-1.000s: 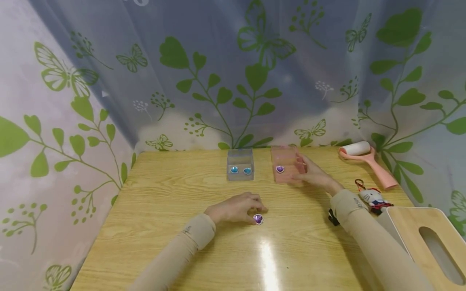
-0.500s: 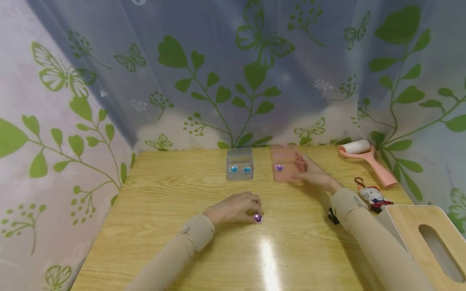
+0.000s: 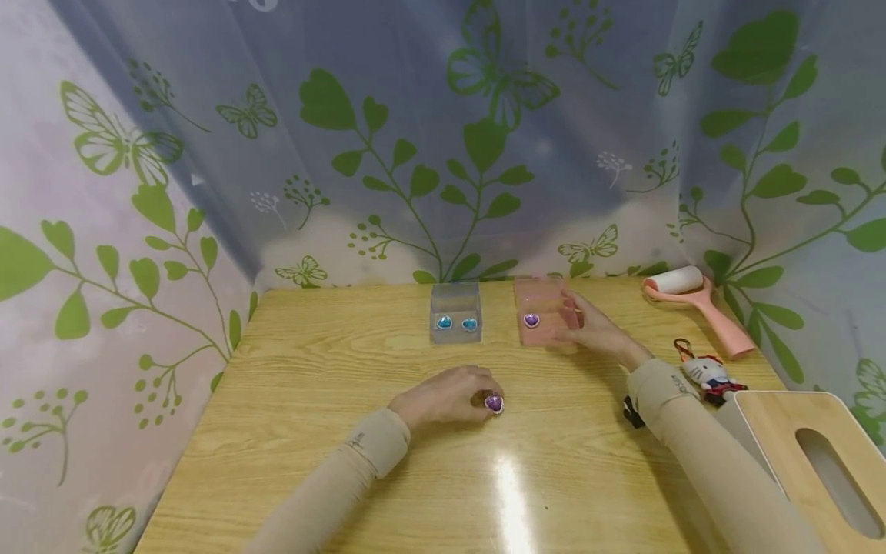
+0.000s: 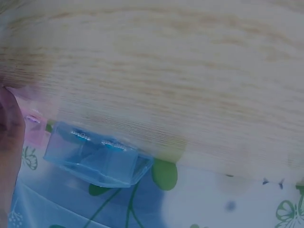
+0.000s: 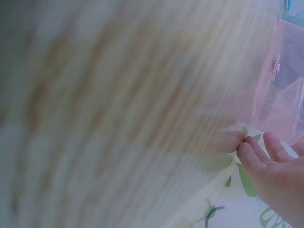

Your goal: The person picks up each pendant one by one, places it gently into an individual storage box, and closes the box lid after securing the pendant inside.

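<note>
My left hand (image 3: 450, 396) pinches a purple heart-shaped gem (image 3: 494, 404) with a pale beaded rim between thumb and fingertips, low over the middle of the table. At the back, my right hand (image 3: 595, 327) rests with relaxed fingers against the right side of a clear pink box (image 3: 541, 292); the right wrist view has its fingertips close by the box's corner. Another purple heart gem (image 3: 531, 320) lies in the left part of that box. To its left stands a clear bluish box (image 3: 455, 292) with two blue gems (image 3: 444, 323) side by side.
On the right lie a pink-handled lint roller (image 3: 713, 308), a white cat-shaped plush keychain (image 3: 709, 375) and a small black item (image 3: 633, 413). A tissue box with a wooden lid (image 3: 775, 423) stands at the front right. A leaf-patterned curtain (image 3: 388, 231) borders the wooden table (image 3: 304, 362).
The left fingers have closed on the purple gem, which has tilted and moved slightly away from the camera. The right hand and both boxes have stayed in place.
</note>
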Demonstrator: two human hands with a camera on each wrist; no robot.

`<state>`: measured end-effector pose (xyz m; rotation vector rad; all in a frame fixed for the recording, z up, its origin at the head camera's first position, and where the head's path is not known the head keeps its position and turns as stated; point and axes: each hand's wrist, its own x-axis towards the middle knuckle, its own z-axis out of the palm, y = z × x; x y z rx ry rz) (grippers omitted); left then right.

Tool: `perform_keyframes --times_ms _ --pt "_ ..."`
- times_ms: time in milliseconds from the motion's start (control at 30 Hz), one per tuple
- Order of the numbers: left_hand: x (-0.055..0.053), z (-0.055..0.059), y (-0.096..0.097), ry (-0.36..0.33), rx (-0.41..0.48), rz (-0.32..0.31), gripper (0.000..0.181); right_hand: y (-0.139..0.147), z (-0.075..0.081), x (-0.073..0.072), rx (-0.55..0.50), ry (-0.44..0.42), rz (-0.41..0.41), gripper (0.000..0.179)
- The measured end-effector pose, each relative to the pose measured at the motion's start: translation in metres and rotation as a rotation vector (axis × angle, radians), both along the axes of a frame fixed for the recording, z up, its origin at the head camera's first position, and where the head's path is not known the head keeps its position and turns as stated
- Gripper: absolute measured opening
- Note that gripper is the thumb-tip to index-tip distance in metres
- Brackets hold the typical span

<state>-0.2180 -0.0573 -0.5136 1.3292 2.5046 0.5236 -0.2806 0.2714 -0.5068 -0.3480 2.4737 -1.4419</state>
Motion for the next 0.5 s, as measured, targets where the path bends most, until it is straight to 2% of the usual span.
perform_keyframes --times_ms 133,300,500 --pt "-0.003 0.001 0.001 -0.024 0.060 0.047 0.032 0.000 -0.001 0.000 -0.008 -0.002 0.000 0.097" --pt "-0.008 0.005 0.008 -0.017 0.123 0.108 0.038 0.000 -0.001 -0.001 -0.013 0.000 0.002 0.098" --pt "-0.015 0.010 0.022 -0.003 0.199 0.230 0.037 0.002 0.002 0.000 0.000 -0.024 0.008 0.099"
